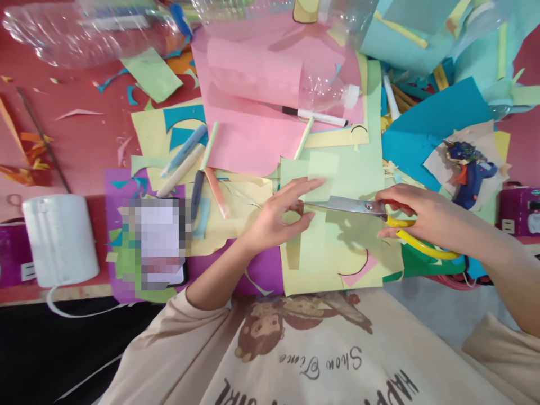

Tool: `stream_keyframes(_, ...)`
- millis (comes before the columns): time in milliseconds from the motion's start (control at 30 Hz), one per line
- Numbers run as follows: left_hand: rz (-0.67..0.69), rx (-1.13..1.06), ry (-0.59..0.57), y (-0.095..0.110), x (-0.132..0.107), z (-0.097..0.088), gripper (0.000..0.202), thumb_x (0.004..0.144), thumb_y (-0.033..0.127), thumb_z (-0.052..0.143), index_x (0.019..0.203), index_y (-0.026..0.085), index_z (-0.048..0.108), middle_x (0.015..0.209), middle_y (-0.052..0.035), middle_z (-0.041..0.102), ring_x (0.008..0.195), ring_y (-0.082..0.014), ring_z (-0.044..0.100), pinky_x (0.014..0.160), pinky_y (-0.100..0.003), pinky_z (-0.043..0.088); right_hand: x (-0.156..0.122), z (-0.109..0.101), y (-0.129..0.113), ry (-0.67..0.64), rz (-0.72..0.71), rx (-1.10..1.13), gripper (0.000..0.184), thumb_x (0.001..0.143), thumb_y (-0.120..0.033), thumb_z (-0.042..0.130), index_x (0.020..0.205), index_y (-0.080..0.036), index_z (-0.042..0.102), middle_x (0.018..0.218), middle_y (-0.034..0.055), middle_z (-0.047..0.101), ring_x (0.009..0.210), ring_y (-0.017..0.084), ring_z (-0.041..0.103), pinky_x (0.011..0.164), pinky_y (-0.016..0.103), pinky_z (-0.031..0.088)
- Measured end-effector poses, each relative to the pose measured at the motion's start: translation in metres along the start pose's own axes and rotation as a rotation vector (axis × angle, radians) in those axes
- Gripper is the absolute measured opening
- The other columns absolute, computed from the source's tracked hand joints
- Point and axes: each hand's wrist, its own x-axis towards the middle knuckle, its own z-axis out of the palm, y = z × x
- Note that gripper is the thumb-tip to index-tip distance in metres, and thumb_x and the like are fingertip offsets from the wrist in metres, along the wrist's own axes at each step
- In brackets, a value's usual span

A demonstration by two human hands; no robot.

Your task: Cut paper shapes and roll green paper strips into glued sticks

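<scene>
My right hand point(405, 211) is closed on a pair of scissors point(358, 205) with yellow handles, its fingers in and around the loops. The metal blades point left across a narrow pale green paper strip point(324, 169). Beside the blade tip is my left hand point(287, 211), with index finger and thumb spread apart and the other fingers curled. Its index fingertip overlaps the strip in view; whether it touches it I cannot tell. Beneath both hands lie pale green and yellow paper sheets point(367, 236), one with a curved black line.
A pink-wrapped plastic bottle point(257, 73) lies at the back, near a black-and-white marker point(316, 115). Several pens and a blurred phone point(160, 242) sit to the left, beside a white case point(61, 239). A blue glue gun point(472, 180) rests at the right.
</scene>
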Motion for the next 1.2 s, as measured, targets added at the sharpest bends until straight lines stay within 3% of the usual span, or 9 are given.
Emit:
stream_keyframes(200, -0.01, 0.002, 0.026, -0.003, -0.001, -0.001, 0.058, 0.08, 0.007, 0.057, 0.133, 0.027, 0.05, 0.128, -0.008, 0.058, 0.117, -0.0185, 0.055, 0.063, -0.011, 0.052, 0.003, -0.002, 0.003, -0.012, -0.004, -0.028, 0.047, 0.076, -0.069, 0.052, 0.098, -0.028, 0.059, 0.077, 0.0037, 0.056, 0.065, 0.02, 0.053, 0.055, 0.031, 0.041)
stream_keyframes(433, -0.022, 0.042, 0.016, -0.007, -0.003, -0.001, 0.055, 0.081, 0.011, 0.058, 0.133, 0.026, 0.05, 0.126, -0.0099, 0.059, 0.094, -0.0107, 0.061, 0.064, -0.013, 0.052, 0.004, -0.002, 0.009, -0.042, 0.018, -0.023, 0.049, 0.073, -0.069, 0.056, 0.102, -0.029, 0.062, 0.074, 0.0016, 0.055, 0.062, 0.018, 0.051, 0.055, 0.03, 0.041)
stream_keyframes(567, -0.023, 0.037, 0.003, -0.008, -0.003, 0.0, 0.055, 0.082, 0.009, 0.056, 0.135, 0.025, 0.048, 0.127, -0.0097, 0.058, 0.092, -0.0092, 0.059, 0.065, -0.012, 0.051, 0.005, -0.002, 0.011, -0.027, 0.001, -0.022, 0.052, 0.073, -0.071, 0.055, 0.1, -0.027, 0.063, 0.068, 0.0002, 0.052, 0.057, 0.016, 0.05, 0.053, 0.028, 0.04)
stream_keyframes(700, -0.027, 0.035, -0.013, -0.007, -0.001, -0.001, 0.057, 0.083, 0.01, 0.056, 0.135, 0.029, 0.046, 0.127, -0.0069, 0.059, 0.062, -0.0017, 0.052, 0.066, -0.017, 0.053, 0.006, -0.003, 0.013, -0.023, 0.006, -0.039, 0.052, 0.071, -0.071, 0.057, 0.099, -0.028, 0.063, 0.065, -0.0007, 0.051, 0.055, 0.016, 0.051, 0.051, 0.028, 0.039)
stream_keyframes(800, -0.025, 0.049, -0.013, -0.006, 0.0, -0.001, 0.056, 0.083, 0.011, 0.055, 0.135, 0.029, 0.047, 0.127, -0.0056, 0.06, 0.053, 0.0003, 0.046, 0.08, -0.024, 0.055, 0.008, -0.004, 0.013, -0.036, 0.005, -0.04, 0.048, 0.071, -0.069, 0.059, 0.098, -0.029, 0.063, 0.063, -0.0014, 0.052, 0.054, 0.016, 0.052, 0.05, 0.027, 0.039)
stream_keyframes(900, -0.013, 0.087, -0.014, -0.006, 0.0, -0.001, 0.055, 0.082, 0.012, 0.055, 0.135, 0.026, 0.047, 0.122, -0.0051, 0.063, 0.058, -0.001, 0.051, 0.091, -0.03, 0.053, 0.009, -0.005, 0.013, -0.044, -0.008, -0.042, 0.046, 0.072, -0.068, 0.059, 0.096, -0.029, 0.064, 0.059, -0.0028, 0.047, 0.051, 0.014, 0.05, 0.048, 0.026, 0.037)
stream_keyframes(1067, -0.073, 0.099, -0.026, -0.007, 0.001, -0.001, 0.055, 0.079, 0.01, 0.054, 0.133, 0.022, 0.05, 0.122, -0.0084, 0.062, 0.085, -0.0085, 0.061, 0.069, -0.017, 0.054, 0.004, 0.002, 0.018, -0.008, -0.012, -0.083, 0.046, 0.076, -0.068, 0.053, 0.096, -0.028, 0.063, 0.058, -0.0018, 0.049, 0.052, 0.016, 0.051, 0.05, 0.027, 0.039)
stream_keyframes(1200, -0.179, 0.042, 0.101, -0.007, 0.004, -0.002, 0.054, 0.078, 0.01, 0.054, 0.13, 0.022, 0.052, 0.128, -0.0103, 0.058, 0.06, -0.0009, 0.05, 0.055, -0.013, 0.048, -0.01, 0.008, 0.028, 0.107, 0.129, -0.128, 0.039, 0.079, -0.06, 0.055, 0.097, -0.026, 0.06, 0.074, 0.003, 0.062, 0.061, 0.019, 0.057, 0.055, 0.029, 0.042)
